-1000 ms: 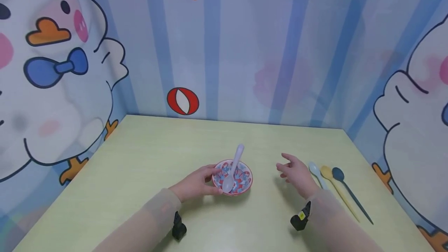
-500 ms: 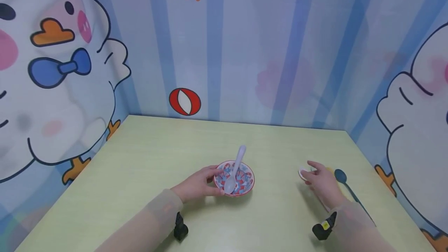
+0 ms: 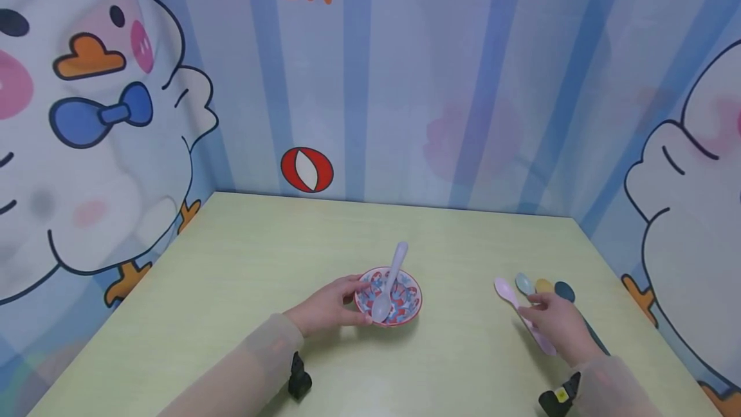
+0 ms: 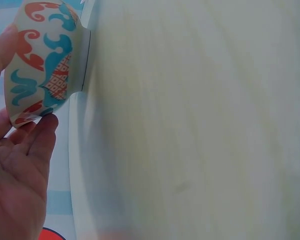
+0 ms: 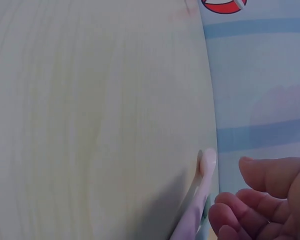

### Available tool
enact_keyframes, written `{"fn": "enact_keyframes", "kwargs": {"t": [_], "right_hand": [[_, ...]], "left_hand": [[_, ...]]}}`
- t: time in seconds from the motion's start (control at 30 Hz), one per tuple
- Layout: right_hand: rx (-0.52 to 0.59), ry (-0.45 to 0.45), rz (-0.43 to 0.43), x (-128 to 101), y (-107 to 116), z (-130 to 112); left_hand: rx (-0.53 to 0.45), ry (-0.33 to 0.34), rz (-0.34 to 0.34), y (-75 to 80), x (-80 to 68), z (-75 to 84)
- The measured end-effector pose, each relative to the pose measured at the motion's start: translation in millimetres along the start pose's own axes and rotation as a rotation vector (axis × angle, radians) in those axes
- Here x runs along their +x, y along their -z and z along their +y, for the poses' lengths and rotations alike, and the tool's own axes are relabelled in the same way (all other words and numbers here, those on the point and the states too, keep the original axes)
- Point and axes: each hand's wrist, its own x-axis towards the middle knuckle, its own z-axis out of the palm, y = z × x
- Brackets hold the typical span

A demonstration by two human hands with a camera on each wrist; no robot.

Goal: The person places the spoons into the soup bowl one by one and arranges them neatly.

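Observation:
A small bowl (image 3: 415, 306) with a red and blue pattern stands mid-table, and a pale lilac spoon (image 3: 393, 269) leans in it. My left hand (image 3: 331, 306) grips the bowl's left side, thumb at the rim and fingers low on the wall. The left wrist view shows the bowl (image 4: 45, 60) against my left hand (image 4: 25, 165). My right hand (image 3: 560, 327) is at the right and pinches a pink spoon (image 3: 509, 298) by its handle, with the spoon's head pointing away to the left. The right wrist view shows the pink spoon (image 5: 202, 192) beside my curled right hand (image 5: 260, 200).
Just beyond my right hand lie a light blue spoon (image 3: 523, 283), a yellow spoon (image 3: 544, 286) and a dark blue spoon (image 3: 564, 291), side by side. Printed cartoon walls close in the pale green table (image 3: 243, 262) on the far, left and right sides.
My right hand moved right and nearer to me, over the row of spoons, and now holds a pink spoon. My left hand and the bowl have stayed put.

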Motion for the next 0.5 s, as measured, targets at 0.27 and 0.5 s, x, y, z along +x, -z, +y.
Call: {"fn": "enact_keyframes", "kwargs": {"t": [0.27,0.5], "right_hand": [[-0.089,-0.023,0.019,-2,0,10],[-0.222,-0.039,0.001,1,0,13]], "left_hand": [[0.002,-0.015,0.001,-0.9,0.0,-1.2],[-0.028,-0.011,-0.009,0.3,-0.2,0.4]]}}
